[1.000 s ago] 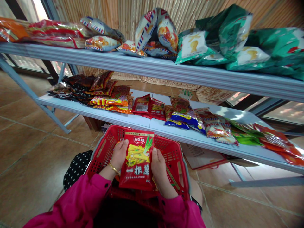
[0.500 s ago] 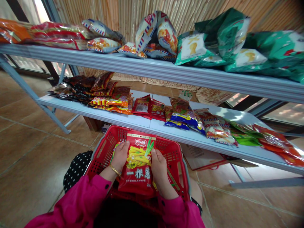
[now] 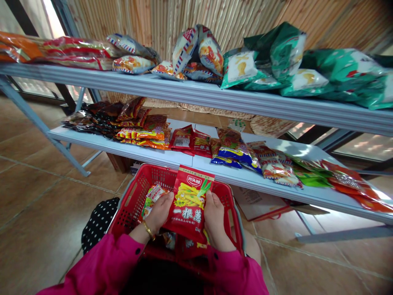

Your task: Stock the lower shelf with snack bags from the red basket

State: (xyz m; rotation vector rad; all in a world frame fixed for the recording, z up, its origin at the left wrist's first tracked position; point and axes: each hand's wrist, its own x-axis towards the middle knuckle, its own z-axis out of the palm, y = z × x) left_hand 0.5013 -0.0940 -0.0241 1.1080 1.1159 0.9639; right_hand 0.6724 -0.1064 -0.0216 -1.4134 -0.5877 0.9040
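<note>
A red snack bag with yellow sticks and a green onion printed on it is held upright between my two hands, its front facing me. My left hand pinches its left edge, thumb on the front. On the right edge, my right hand grips it the same way. Beneath the bag stands a red plastic shopping basket in front of my body. Inside the basket lie a colourful snack pack at the left and other red packs, partly hidden by the held bag and my hands.
A two-tier shelf stands ahead. Its lower board carries two red bags, orange-yellow bags, blue-brown bags and red-orange bags. Green puffed bags fill the upper right. A cardboard box sits under the shelf.
Both hands have moved the red snack bag slightly right, tilting its top rightward. More of the colourful pack in the basket shows at left. The view has shifted slightly.
</note>
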